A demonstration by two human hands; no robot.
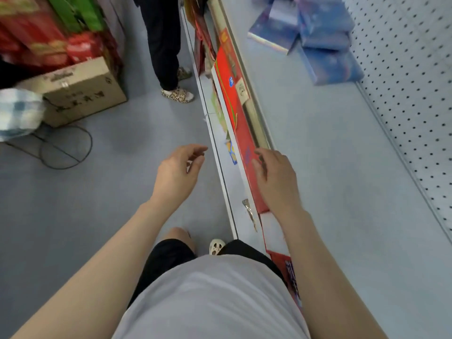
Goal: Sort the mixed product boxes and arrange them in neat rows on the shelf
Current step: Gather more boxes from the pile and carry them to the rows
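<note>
Head view, left hand (177, 171) grip loose, right hand (275, 178) slack over shelf (330, 167) edge

blue boxes (325, 40): several, dark blue with starry print, piled loosely and askew at far end of shelf, by the pegboard back
red boxes (241, 133): flat, long, standing on edge in a row on the lower level, under the front lip
shelf (342, 167): pale grey, mostly bare
</note>
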